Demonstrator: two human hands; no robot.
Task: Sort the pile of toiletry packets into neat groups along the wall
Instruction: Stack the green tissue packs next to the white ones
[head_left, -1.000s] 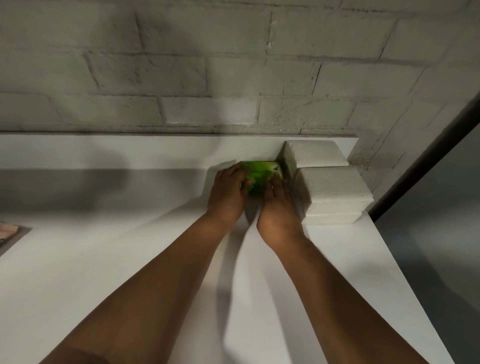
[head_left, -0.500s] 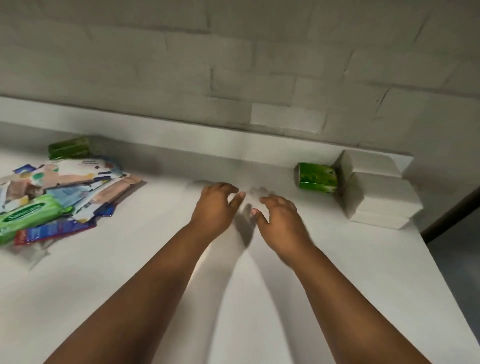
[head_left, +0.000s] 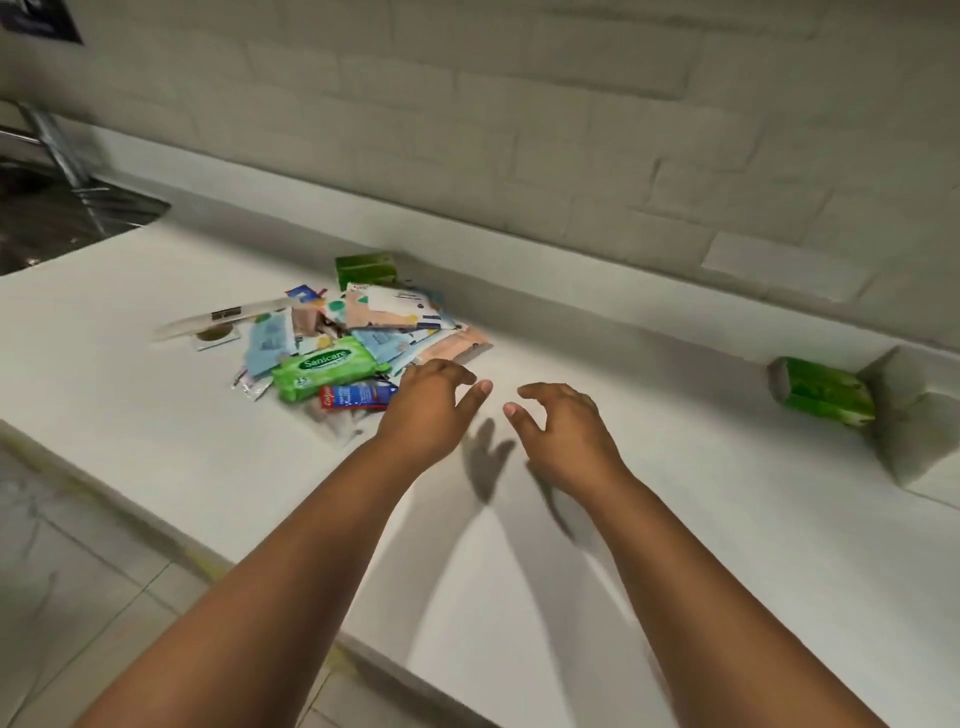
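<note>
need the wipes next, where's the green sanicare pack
In the head view, the green wipes pack lies on the near edge of the pile, just above the red toothpaste packet, left of the left hand.

Two small green packs (head_left: 365, 268) (head_left: 822, 393), one Sanicare wipes pack (head_left: 326, 370), one red toothpaste sachet (head_left: 356, 397). Flat sachets (head_left: 395, 312) overlap, maybe ten-ish. Two hands (head_left: 430, 404) (head_left: 562, 427).

On the worktop (head_left: 675, 519), the pile of packets (head_left: 358, 338) lies at 11 o'clock from the hands, a single packet (head_left: 366, 269) behind it by the wall (head_left: 519, 130). Another packet (head_left: 821, 392) lies at 2 o'clock, touching a stack of napkins (head_left: 919, 431); the sink (head_left: 67, 218) sits at 10 o'clock.
</note>
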